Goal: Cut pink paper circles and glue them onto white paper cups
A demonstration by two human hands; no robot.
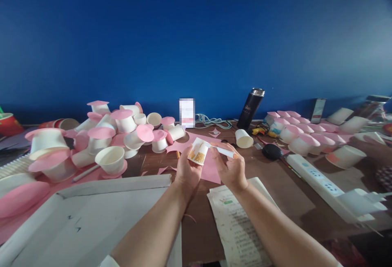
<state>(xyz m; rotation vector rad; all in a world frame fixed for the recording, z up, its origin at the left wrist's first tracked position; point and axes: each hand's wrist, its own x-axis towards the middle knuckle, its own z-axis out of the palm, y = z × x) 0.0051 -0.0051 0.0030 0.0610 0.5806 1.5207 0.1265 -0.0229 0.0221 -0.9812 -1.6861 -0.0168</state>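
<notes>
our left hand (189, 170) curls round the paper cup (199, 152), at nine o'clock from our right hand (232, 169), whose fingers pinch a white tube (224, 151) pointing toward ten.

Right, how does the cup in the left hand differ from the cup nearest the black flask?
The held cup has brownish print; the loose cup looks plain. The held cup is gripped by the left hand; the loose cup lies on its side. Both are white.
</notes>
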